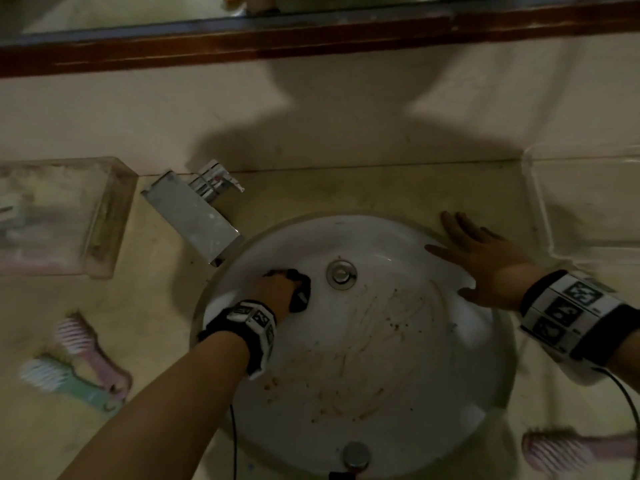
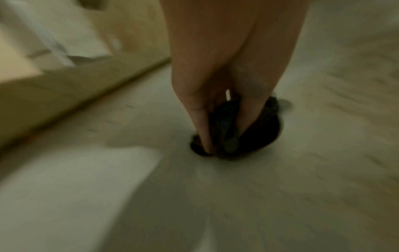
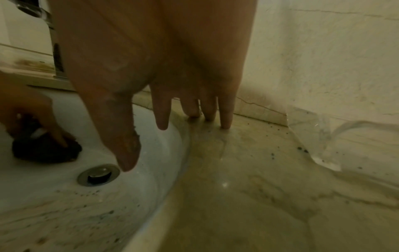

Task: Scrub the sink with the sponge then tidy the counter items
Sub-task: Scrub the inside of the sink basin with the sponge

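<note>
The round white sink [image 1: 460,372] is set in a beige counter and carries brown smears and specks near its middle. My left hand [image 1: 277,289] grips a dark sponge [image 1: 300,295] and presses it on the basin just left of the drain [image 1: 341,274]. In the left wrist view my fingers [image 2: 200,119] curl round the dark sponge [image 2: 259,134] against the basin. My right hand [image 1: 485,261] lies flat with spread fingers on the sink's right rim and the counter. The right wrist view shows those fingertips [image 3: 225,119] on the counter [image 3: 248,187] and the thumb over the basin.
A chrome faucet [image 1: 197,209] stands at the sink's upper left. A clear box [image 1: 59,216] sits far left, a clear tray [image 1: 588,202] far right. Two brushes [image 1: 83,355] lie on the counter at the left, and a pink brush [image 1: 568,452] lies at lower right.
</note>
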`<state>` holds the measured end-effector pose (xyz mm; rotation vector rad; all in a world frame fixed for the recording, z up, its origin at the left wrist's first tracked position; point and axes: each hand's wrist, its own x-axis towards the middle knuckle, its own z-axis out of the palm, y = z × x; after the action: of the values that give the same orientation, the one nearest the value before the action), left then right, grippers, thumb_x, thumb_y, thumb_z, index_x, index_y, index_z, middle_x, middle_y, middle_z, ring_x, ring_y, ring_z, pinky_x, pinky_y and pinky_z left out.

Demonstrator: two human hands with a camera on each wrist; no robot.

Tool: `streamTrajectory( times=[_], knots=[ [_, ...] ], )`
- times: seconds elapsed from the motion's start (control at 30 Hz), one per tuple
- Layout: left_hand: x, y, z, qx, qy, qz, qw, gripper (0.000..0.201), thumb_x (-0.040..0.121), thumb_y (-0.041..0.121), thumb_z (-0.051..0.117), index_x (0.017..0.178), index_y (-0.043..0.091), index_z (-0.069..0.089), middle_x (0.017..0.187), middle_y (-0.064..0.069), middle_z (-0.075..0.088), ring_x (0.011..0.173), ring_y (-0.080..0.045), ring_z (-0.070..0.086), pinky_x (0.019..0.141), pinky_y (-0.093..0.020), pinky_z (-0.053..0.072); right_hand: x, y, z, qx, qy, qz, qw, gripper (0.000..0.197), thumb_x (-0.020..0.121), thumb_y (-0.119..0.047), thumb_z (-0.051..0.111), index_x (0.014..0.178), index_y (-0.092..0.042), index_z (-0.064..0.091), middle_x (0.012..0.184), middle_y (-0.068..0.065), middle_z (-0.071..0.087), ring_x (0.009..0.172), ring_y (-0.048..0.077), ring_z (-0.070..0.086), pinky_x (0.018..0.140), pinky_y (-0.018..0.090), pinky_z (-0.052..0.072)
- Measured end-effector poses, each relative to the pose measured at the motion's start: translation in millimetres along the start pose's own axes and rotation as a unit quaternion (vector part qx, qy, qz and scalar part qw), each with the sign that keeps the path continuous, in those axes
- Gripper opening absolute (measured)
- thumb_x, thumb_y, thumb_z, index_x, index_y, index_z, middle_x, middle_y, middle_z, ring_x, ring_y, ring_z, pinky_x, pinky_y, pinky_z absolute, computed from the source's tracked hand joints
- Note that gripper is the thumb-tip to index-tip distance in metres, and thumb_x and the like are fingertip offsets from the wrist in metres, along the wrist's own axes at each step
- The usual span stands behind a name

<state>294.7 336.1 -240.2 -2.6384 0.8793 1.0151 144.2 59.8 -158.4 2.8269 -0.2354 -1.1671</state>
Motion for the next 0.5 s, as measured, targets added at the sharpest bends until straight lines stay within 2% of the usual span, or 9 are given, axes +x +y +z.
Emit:
streamTrajectory(
  times=[0.1,0.17,0.27,0.33,0.43,0.5],
  knots=[
    [0,9,19,-0.039,-0.078,0.039,0.995,0.049,0.102,0.024,0.044,0.148,0.011,0.035,0.154,-0.010,0.035,0.141,-0.025,0.036,0.117,-0.030,0.025,1,0,1,0.000,0.003,0.002,1.000,0.088,0.089,-0.043,0.055,0.148,-0.037,-0.011,0.133,0.003,-0.046,0.144,0.029,-0.024,0.121,0.041,0.004],
    [-5,14,27,-0.030,-0.103,0.061,0.992,0.048,0.103,0.026,0.040,0.148,0.011,0.033,0.155,-0.009,0.034,0.142,-0.023,0.035,0.118,-0.029,0.022,2,0,2,0.005,0.009,0.005,1.000,0.088,0.088,-0.044,0.055,0.148,-0.038,-0.010,0.133,0.002,-0.046,0.144,0.028,-0.025,0.121,0.041,0.003],
    [-17,20,38,0.003,-0.131,0.079,0.988,0.047,0.104,0.028,0.038,0.149,0.014,0.033,0.154,-0.007,0.036,0.140,-0.022,0.037,0.117,-0.028,0.025,1,-2,2,0.010,0.011,0.005,1.000,0.087,0.088,-0.044,0.055,0.148,-0.038,-0.009,0.142,0.003,-0.044,0.144,0.028,-0.025,0.121,0.042,0.003],
    [-30,27,39,0.031,-0.172,0.079,0.981,0.045,0.103,0.026,0.040,0.145,0.011,0.039,0.149,-0.011,0.044,0.135,-0.026,0.044,0.113,-0.030,0.032,0,-2,2,0.015,0.014,0.004,1.000,0.087,0.089,-0.044,0.055,0.148,-0.037,-0.008,0.151,0.007,-0.037,0.144,0.029,-0.025,0.121,0.043,0.003],
    [-51,37,30,0.075,-0.231,0.097,0.965,0.044,0.099,0.020,0.049,0.142,0.010,0.045,0.142,-0.014,0.051,0.128,-0.031,0.051,0.108,-0.035,0.042,0,-1,2,0.015,0.019,0.002,1.000,0.086,0.088,-0.044,0.055,0.149,-0.036,-0.006,0.153,0.009,-0.034,0.144,0.030,-0.024,0.121,0.044,0.005],
    [-61,38,20,0.105,-0.257,0.109,0.954,0.043,0.099,0.015,0.048,0.141,0.009,0.046,0.142,-0.014,0.052,0.127,-0.032,0.052,0.106,-0.036,0.043,0,-2,3,0.017,0.021,0.001,1.000,0.086,0.088,-0.043,0.056,0.149,-0.036,-0.005,0.154,0.009,-0.033,0.145,0.030,-0.023,0.121,0.044,0.005]
  ],
)
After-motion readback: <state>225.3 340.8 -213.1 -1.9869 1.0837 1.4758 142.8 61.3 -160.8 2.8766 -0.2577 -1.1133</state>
